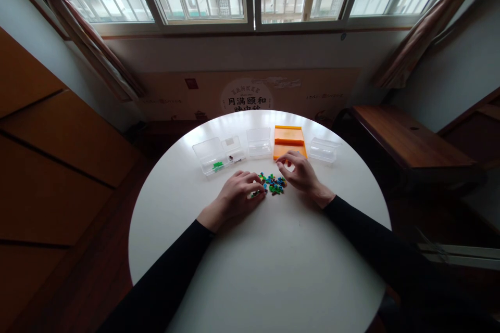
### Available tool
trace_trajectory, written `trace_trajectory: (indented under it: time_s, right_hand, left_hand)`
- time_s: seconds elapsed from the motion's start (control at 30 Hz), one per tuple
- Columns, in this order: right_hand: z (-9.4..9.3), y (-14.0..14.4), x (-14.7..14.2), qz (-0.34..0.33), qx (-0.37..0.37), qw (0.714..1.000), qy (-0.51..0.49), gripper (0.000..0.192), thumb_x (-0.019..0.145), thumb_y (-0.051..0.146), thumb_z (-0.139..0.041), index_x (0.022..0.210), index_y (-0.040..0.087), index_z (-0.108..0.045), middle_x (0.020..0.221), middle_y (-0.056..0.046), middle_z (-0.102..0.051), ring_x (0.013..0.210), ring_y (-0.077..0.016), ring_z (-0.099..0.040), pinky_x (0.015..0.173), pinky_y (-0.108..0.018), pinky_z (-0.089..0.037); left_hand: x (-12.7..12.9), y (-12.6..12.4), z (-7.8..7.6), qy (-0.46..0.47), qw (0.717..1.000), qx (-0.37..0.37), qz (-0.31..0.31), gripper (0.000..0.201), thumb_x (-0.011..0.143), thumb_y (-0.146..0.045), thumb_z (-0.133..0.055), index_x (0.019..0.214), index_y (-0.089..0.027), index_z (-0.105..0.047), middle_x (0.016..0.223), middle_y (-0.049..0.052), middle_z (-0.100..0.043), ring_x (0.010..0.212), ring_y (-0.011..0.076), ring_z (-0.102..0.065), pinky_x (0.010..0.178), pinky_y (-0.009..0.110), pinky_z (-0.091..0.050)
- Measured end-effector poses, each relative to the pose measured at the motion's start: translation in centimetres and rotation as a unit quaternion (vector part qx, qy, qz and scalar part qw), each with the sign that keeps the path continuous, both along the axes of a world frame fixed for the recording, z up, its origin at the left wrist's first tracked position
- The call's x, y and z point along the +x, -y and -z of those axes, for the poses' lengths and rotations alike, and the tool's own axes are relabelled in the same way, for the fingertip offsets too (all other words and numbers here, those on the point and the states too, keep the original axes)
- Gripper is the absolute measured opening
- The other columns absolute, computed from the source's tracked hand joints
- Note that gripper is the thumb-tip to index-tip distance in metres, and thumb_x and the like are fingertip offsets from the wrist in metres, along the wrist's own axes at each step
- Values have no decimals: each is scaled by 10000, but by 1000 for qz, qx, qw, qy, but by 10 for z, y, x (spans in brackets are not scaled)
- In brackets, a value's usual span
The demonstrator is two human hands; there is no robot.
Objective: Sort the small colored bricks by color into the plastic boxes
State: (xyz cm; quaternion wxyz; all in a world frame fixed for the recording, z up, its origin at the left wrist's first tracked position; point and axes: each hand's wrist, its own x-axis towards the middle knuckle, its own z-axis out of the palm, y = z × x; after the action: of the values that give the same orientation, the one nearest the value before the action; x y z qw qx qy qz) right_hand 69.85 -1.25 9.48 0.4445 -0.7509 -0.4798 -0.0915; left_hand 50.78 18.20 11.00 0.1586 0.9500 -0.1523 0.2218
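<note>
Bricks [276,186] lie loosely heaped on the table [269,265], between the hands. At nine o'clock from them, the left hand [241,190] curls its fingers over the heap's edge; at two, the right hand [300,171] has bent fingers. I can't tell whether either grasps a brick. Orange tray [288,133] at one o'clock, clear box [203,152] at ten. A careless sideways left-hand sweep could scatter pieces.

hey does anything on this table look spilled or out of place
Nothing stands out: the pile of colored pieces is loose but gathered, near the left hand and right hand on the white table.
</note>
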Motion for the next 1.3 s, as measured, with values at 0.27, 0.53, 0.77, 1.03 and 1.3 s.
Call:
trace_trajectory:
  time_s: [0.27,0.53,0.77,1.03,1.3]
  right_hand:
    - [-5,5,-12,-145,0,989,19,70,1041,251,-708,1054,252,-777,992,-49,-751,868,-213,-681,804,-361,-550]
    - [-3,1,-20,-198,-66,976,65,215,1108,452,-662,1091,284,-796,1023,-70,-767,923,-234,-692,841,-361,-551]
    - [-5,1,-19,-190,-56,979,55,191,1106,417,-668,1052,289,-800,1003,-55,-779,915,-226,-706,861,-362,-552]
    - [-7,10,8,100,15,995,20,163,1050,335,-661,989,235,-774,969,-70,-757,810,-234,-675,742,-370,-521]
    - [6,16,34,192,-33,981,9,144,1007,345,-699,942,238,-770,947,-69,-765,889,-283,-692,734,-385,-470]
  left_hand:
    - [2,-1,3,27,995,-73,-61,199,1126,-360,-644,1028,-226,-754,1062,72,-769,944,209,-736,895,373,-531]
    - [2,-1,1,30,992,-108,-64,220,1136,-363,-628,1035,-212,-752,1047,77,-758,966,213,-729,899,376,-541]
    - [1,1,-2,29,991,-110,-67,181,1122,-340,-645,1061,-218,-764,1069,81,-765,983,214,-736,908,374,-560]
    - [-7,-7,-7,13,997,-60,-50,89,982,-314,-760,955,-235,-731,1061,63,-767,968,231,-729,916,393,-542]
    - [-8,-4,-7,-2,998,-60,-27,71,986,-308,-739,967,-240,-741,1102,59,-786,975,215,-752,917,390,-532]
